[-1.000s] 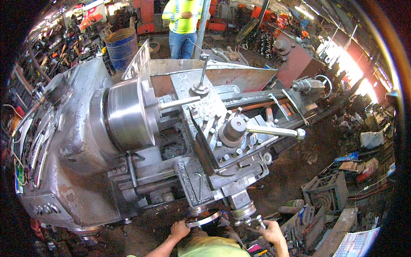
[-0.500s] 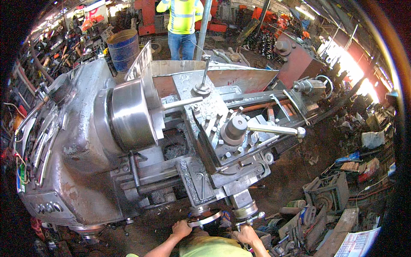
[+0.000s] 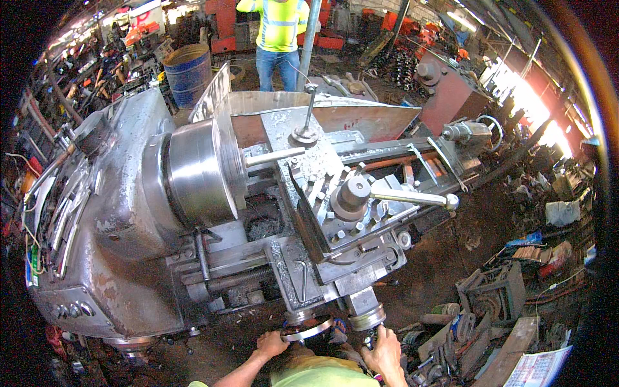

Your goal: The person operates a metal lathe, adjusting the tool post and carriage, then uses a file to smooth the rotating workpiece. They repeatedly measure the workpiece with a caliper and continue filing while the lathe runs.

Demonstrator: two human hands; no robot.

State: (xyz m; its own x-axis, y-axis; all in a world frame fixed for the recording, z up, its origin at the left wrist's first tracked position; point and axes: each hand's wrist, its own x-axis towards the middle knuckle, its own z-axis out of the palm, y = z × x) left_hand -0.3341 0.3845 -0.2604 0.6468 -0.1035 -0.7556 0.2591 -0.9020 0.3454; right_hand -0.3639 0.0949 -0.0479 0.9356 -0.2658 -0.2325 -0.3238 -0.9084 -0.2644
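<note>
- the left hand point(image 3: 269, 345) had its fingers curled closed on the rim of the carriage handwheel point(image 3: 308, 330), a round steel wheel at the lathe's near apron, at about 6 o'clock in the view.
- the right hand point(image 3: 385, 350) wrapped closed around a small crank handle point(image 3: 369, 337) just below the cross-slide dial point(image 3: 367, 317), at roughly 5 o'clock from the handwheel's hub.
- the handwheel looked rigid, heavy metal, probably oily and so a little slippery; the rim seemed the soundest place to hold it, since a grip there gives the most leverage.
- the crank handle looked stiff and slim, best taken by a full wrap of the fingers rather than a pinch.
- at 12 o'clock from the hands stood the tool post point(image 3: 351, 197) with its long locking lever point(image 3: 412, 198) pointing toward 3 o'clock.
- at 10 o'clock sat the big round chuck point(image 3: 200, 171), a bar point(image 3: 274, 156) sticking out of it toward the tool post.
- the tailstock point(image 3: 467, 132) lay at 2 o'clock along the bed.
- far off at 12 o'clock a person in a bright vest point(image 3: 280, 26) stood beside a blue drum point(image 3: 188, 74).
- scrap metal point(image 3: 490, 303) littered the floor at 4 o'clock.
</note>
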